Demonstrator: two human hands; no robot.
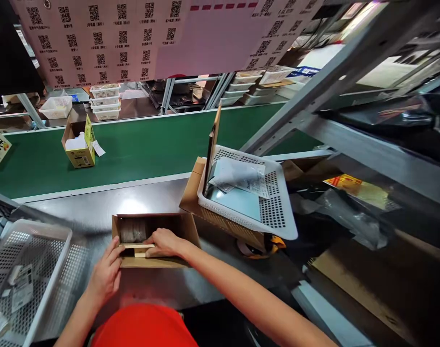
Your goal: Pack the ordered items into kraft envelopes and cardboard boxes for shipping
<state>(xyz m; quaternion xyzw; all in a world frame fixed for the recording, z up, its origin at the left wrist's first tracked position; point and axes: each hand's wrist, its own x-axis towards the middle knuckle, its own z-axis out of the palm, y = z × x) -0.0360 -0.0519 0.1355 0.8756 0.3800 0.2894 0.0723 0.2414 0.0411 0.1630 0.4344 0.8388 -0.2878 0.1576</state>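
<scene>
An open cardboard box (158,262) sits on the metal bench in front of me. My left hand (107,270) is closed over its left wall, with fingertips near a pale cream small carton (140,251) inside. Reaching into the box from the right, my right hand (164,242) has its fingers bent around the right end of that carton; part of the grip is hidden. Behind the carton, a clear plastic-wrapped item (132,230) lies against the box's back left corner.
A white basket (283,193) with bagged items rests tilted on another carton at right. Another white basket (42,299) with small bottles stands at left. Beyond the bench runs a green conveyor (144,147) carrying a yellow box (80,156). A metal post (314,86) slants at right.
</scene>
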